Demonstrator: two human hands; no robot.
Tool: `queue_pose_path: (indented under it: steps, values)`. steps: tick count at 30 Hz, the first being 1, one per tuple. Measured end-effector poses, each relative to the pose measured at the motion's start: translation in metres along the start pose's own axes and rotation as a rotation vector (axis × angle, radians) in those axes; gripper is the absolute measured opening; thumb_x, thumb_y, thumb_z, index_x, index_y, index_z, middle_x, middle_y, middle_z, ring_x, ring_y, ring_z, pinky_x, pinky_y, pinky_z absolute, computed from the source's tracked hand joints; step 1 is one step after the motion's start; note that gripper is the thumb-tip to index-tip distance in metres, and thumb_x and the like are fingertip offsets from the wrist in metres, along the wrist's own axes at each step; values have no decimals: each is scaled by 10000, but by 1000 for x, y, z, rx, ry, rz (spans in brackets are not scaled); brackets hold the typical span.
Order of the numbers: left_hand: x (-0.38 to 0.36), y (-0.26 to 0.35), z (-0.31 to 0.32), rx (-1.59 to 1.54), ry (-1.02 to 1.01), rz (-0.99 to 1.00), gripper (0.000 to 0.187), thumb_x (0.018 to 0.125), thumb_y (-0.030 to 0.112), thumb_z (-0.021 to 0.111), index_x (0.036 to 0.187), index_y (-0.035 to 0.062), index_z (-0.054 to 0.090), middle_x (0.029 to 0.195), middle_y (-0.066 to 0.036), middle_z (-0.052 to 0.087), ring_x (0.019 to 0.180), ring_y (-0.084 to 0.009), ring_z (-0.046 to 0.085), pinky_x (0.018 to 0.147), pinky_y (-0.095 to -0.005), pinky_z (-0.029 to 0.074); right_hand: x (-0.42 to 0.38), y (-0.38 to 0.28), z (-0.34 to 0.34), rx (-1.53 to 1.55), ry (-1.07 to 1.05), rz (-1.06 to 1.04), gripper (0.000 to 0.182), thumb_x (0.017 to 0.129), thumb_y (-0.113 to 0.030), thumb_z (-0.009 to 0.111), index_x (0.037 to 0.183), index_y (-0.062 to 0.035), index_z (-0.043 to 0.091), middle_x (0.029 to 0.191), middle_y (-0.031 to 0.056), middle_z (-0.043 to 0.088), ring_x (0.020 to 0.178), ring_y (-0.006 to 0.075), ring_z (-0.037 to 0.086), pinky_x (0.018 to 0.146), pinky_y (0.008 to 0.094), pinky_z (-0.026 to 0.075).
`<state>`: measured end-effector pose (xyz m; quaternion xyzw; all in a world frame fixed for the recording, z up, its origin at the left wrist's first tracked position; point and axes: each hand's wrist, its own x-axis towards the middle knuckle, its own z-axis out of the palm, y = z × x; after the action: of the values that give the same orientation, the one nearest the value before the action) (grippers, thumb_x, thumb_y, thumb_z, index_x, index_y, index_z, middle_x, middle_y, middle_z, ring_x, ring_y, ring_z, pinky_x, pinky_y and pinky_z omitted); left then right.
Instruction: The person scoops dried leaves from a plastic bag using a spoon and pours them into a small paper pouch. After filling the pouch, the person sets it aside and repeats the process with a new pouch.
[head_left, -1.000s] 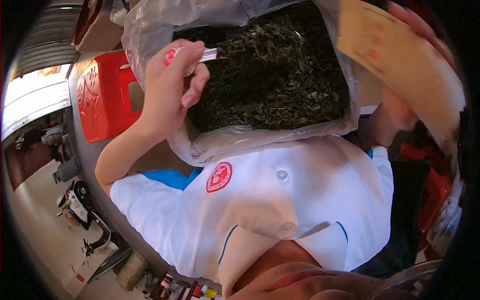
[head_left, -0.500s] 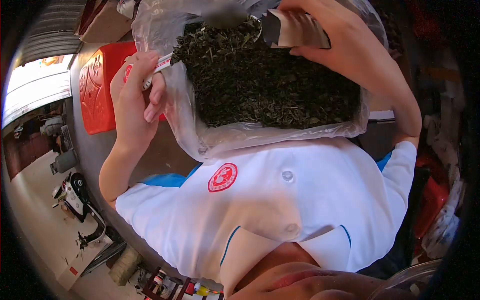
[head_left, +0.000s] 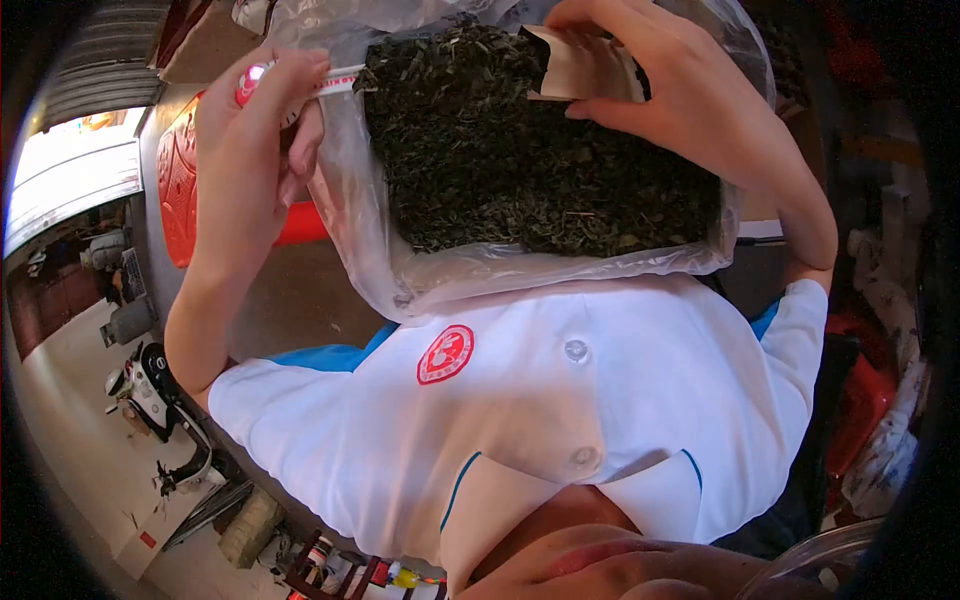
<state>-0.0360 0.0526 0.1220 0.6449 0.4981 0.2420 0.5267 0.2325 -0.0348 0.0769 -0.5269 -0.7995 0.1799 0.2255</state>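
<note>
Dark dried leaves fill a box-shaped space lined with a clear plastic bag. On the left, my left hand is closed on a white handle with red lettering, whose far end reaches the leaves; what it ends in cannot be made out. At the upper right, my right hand grips a small open pouch between thumb and fingers. The pouch lies sideways over the leaves, its mouth facing left.
A red plastic stool stands behind my left hand. Farther off at the left are a white and black scooter and a shutter. Another red object and crumpled plastic are at the right.
My left hand has moved up and slightly left, and the handle has come away from the pouch mouth. The dark round blur near the pouch is gone. The pouch has shifted slightly.
</note>
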Motion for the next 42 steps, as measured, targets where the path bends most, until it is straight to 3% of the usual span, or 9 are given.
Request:
queue_pose_path:
  steps: [9, 18, 21, 24, 26, 29, 33, 38, 42]
  values:
    - [36, 32, -26, 297, -128, 163, 175, 906, 241, 593, 866, 70, 609, 481, 94, 374, 346, 2, 229, 341, -187, 151, 4, -18, -14, 78, -66, 124, 416, 833, -223, 698, 1129, 2, 511, 994, 154, 574, 913, 309, 590, 805, 370, 473]
    - [99, 61, -103, 390, -190, 231, 311, 854, 217, 671, 1081, 7, 640, 979, -85, 668, 904, -131, 641, 788, -217, 497, 12, -6, 2, 128, 46, 38, 431, 833, -255, 703, 1078, 8, 465, 977, 170, 536, 901, 319, 573, 779, 382, 467]
    - [83, 67, -73, 637, -51, 302, 345, 850, 238, 679, 1099, 3, 634, 1013, -87, 663, 933, -150, 641, 820, -241, 503, 2, -13, -3, 124, 12, 84, 436, 831, -259, 709, 1067, 6, 456, 966, 179, 535, 894, 321, 575, 773, 388, 468]
    - [86, 77, -69, 522, -138, 269, 352, 879, 217, 645, 1147, -7, 608, 1086, -108, 647, 1005, -163, 632, 906, -265, 499, 5, -18, -5, 140, -6, 83, 434, 831, -262, 712, 1052, 2, 448, 956, 184, 535, 881, 325, 578, 763, 392, 471]
    - [39, 92, -2, 652, 51, 298, 155, 830, 182, 624, 823, 61, 527, 710, -26, 493, 575, -90, 435, 529, -241, 339, 8, -15, -3, 171, -24, 98, 426, 835, -261, 709, 1043, 0, 444, 950, 184, 534, 869, 327, 579, 757, 391, 472]
    - [26, 111, 23, 641, 170, 193, 150, 773, 163, 631, 715, 54, 545, 622, -15, 489, 393, -55, 375, 367, -210, 293, 13, -10, -5, 270, -92, 158, 409, 843, -253, 701, 1036, 0, 443, 944, 182, 532, 855, 328, 581, 750, 386, 474]
    - [10, 107, 85, 732, 604, 371, 214, 777, 156, 626, 914, -6, 594, 689, -39, 521, 449, -66, 432, 418, -205, 349, 9, -17, -6, 219, -8, 89, 412, 845, -246, 699, 1039, 10, 441, 950, 183, 526, 857, 325, 583, 747, 383, 476]
    - [3, 130, 56, 749, 277, 166, 383, 778, 178, 637, 1090, -20, 536, 861, -82, 542, 628, -97, 521, 559, -213, 444, 9, 0, 14, 116, 113, -10, 444, 837, -259, 708, 1053, 22, 439, 990, 189, 511, 854, 329, 578, 753, 384, 478]
    - [6, 113, 92, 741, 616, 260, 381, 776, 177, 639, 1078, -30, 532, 929, -94, 542, 690, -114, 542, 615, -212, 463, 7, -3, 10, 117, 90, 15, 462, 839, -262, 708, 1073, 28, 435, 1001, 188, 499, 844, 326, 573, 758, 380, 481]
